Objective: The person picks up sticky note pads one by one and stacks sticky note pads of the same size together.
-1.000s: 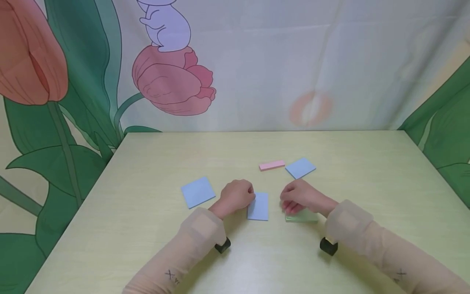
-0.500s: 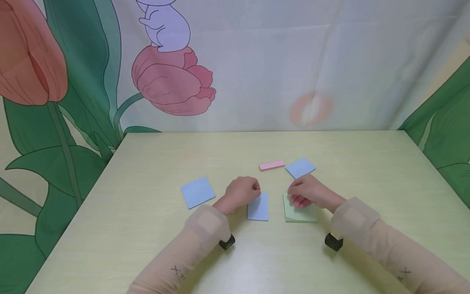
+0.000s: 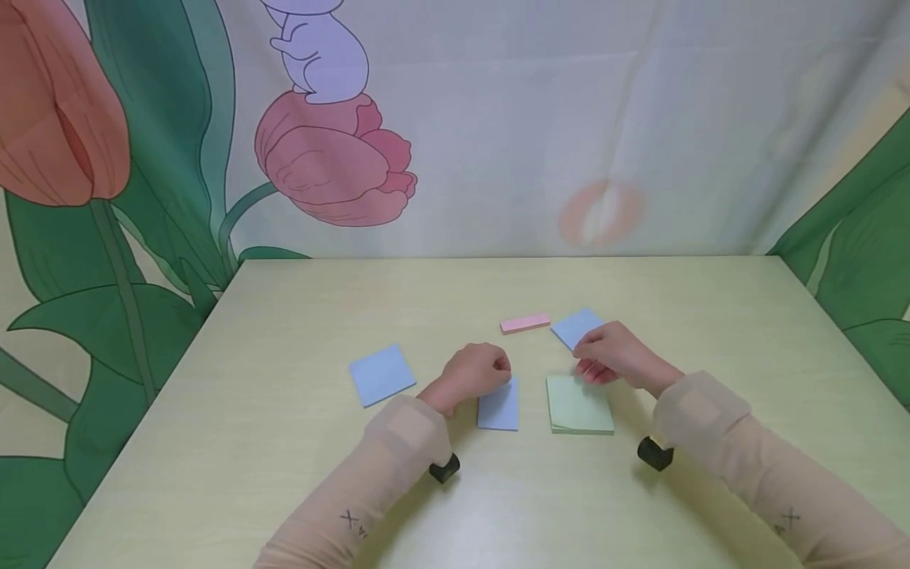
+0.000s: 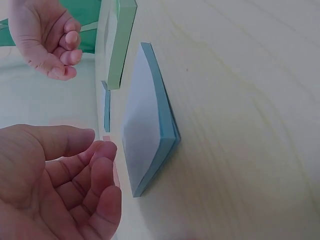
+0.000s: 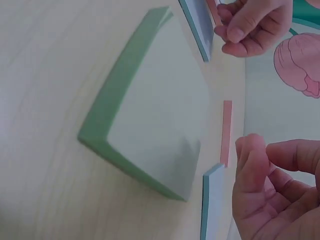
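From my station I see the left hand point(image 3: 473, 371) above the far edge of the middle blue pad point(image 3: 499, 409), fingers loosely curled, thumb near the index tip. The right hand point(image 3: 613, 352), likewise curled with thumb and index together, hovers by the green pad's point(image 3: 579, 406) far edge. A strip of table point(image 3: 533, 458) separates these pads, both well short of its back edge.
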The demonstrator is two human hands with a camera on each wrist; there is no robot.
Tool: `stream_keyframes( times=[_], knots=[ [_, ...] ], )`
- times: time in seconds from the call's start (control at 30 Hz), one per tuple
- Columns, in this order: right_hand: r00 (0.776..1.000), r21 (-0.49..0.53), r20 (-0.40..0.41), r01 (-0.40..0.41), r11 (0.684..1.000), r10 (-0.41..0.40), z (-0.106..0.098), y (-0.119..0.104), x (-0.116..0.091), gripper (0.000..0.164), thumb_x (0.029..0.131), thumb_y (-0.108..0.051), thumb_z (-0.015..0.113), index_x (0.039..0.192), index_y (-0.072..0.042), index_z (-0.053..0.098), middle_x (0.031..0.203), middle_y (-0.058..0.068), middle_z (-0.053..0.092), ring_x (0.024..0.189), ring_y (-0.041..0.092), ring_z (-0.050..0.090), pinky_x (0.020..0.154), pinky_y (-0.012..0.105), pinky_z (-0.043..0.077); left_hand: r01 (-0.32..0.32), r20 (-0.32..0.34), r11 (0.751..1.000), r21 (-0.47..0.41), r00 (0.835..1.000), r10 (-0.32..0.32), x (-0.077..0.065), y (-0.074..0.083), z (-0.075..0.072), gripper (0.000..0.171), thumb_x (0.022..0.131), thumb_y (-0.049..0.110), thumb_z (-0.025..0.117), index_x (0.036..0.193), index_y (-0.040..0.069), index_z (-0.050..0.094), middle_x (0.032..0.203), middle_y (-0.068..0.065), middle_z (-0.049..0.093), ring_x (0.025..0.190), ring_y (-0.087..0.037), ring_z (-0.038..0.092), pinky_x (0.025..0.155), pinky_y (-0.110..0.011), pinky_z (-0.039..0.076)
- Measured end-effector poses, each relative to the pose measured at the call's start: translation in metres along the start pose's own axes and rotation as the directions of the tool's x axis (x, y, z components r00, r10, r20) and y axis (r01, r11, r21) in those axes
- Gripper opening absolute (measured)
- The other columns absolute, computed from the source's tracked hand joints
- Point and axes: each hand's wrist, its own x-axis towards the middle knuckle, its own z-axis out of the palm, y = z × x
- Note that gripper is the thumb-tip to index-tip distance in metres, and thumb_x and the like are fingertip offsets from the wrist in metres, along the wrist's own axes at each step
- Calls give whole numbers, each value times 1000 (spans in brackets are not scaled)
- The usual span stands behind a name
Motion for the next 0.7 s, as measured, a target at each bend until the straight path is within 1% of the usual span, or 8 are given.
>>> stream_keyframes(
  times=[0.2,0.43,0.57,0.63,0.7],
  knots=[
    [998,2,-61,-10,1000,10,-9,1,5,31,88,-12,49,108,10,52,72,7,60,54,9,52,53,21,48,3,10,1000,7,1000,-3,4,-1,2,12,85,20,56,87,12,65,90,-1,63,74,-13,50,64,-23,38],
    [995,18,-102,-10,1000,12,-12,2,11,31,87,-10,48,109,12,51,66,3,58,53,9,52,52,21,48,17,-9,1000,14,1000,-17,7,-2,5,12,85,20,56,86,13,65,88,0,63,73,-13,50,61,-23,37],
    [991,27,-137,-9,1000,13,-13,4,17,33,87,-8,46,111,14,50,70,6,58,53,9,53,54,21,49,21,-18,1000,22,1000,-21,8,0,5,12,85,19,54,86,13,65,87,0,62,72,-13,49,60,-23,37],
    [985,7,-171,-12,1000,13,-15,5,20,34,87,-10,46,112,13,50,75,7,57,55,9,52,55,21,49,22,-24,1000,22,999,-22,8,1,5,13,85,18,54,87,13,65,86,0,62,72,-13,49,59,-22,37],
    [978,-29,-209,-8,1000,2,-16,6,23,33,87,-10,45,112,11,52,76,7,55,59,10,51,57,22,49,23,-30,1000,21,999,-22,9,2,5,13,85,17,53,87,12,65,85,0,62,72,-13,50,59,-22,37]
  ],
)
